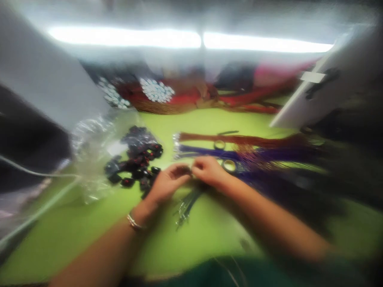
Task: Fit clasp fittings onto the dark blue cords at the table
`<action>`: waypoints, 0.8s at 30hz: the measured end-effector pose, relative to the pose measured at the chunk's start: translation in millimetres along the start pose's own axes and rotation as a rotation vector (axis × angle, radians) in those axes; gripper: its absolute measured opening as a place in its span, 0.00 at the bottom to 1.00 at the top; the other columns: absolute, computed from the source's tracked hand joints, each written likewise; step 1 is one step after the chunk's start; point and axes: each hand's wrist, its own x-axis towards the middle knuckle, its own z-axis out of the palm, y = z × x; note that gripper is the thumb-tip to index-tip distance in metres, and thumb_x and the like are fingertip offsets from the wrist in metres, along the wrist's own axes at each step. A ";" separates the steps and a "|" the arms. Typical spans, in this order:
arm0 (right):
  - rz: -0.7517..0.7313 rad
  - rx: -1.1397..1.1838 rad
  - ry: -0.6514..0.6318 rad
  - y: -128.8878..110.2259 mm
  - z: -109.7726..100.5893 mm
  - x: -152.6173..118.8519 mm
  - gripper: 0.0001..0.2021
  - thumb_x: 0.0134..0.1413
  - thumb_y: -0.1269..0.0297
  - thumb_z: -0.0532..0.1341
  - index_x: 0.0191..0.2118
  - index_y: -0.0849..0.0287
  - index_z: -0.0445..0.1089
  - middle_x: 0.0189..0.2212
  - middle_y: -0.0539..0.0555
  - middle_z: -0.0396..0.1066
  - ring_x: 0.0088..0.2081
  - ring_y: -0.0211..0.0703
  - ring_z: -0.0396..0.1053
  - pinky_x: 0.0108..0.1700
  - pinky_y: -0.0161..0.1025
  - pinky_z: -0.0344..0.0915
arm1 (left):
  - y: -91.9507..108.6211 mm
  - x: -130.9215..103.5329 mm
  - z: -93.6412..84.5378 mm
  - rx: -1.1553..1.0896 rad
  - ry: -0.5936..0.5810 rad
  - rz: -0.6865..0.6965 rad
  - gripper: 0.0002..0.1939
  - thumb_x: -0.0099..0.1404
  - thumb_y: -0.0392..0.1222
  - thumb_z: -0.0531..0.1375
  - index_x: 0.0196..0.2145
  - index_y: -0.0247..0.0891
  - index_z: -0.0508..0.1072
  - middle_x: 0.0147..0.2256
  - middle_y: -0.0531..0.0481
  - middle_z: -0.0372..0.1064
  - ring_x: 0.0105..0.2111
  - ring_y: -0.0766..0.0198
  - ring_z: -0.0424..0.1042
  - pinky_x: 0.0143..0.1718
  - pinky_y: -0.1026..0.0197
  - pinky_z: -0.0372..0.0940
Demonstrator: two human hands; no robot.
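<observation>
My left hand (170,181), with a bracelet at the wrist, reaches in with thumb and fingers pinched together. Its fingertips meet those of my right hand (211,171), which is curled closed. Whatever is between them is too small and blurred to name. Just below the hands lies a bunch of dark wires (188,205) with metal terminals at the ends. Beside my left hand is a heap of black plastic connector housings (139,167), some showing red inside. Behind my right hand stretch a bundle of blue wires (203,151) and a bundle of brown wires (203,138).
Two tape rolls, a nearer one (229,166) and a farther one (220,144), lie among the wires. A clear plastic bag (92,155) rests at the left on the green tabletop (167,251). Thick red-brown wire bundles (182,97) with white ends line the back. Panels flank both sides.
</observation>
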 end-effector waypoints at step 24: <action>-0.143 -0.609 0.066 78.5 -225.5 -113.0 0.08 0.40 0.55 0.68 0.32 0.44 0.76 0.31 0.56 0.74 0.32 0.43 0.69 0.31 0.42 0.61 | 31.5 11.7 -53.7 0.284 0.423 0.256 0.15 0.54 0.45 0.63 0.37 0.33 0.75 0.33 0.44 0.74 0.31 0.64 0.72 0.31 0.64 0.65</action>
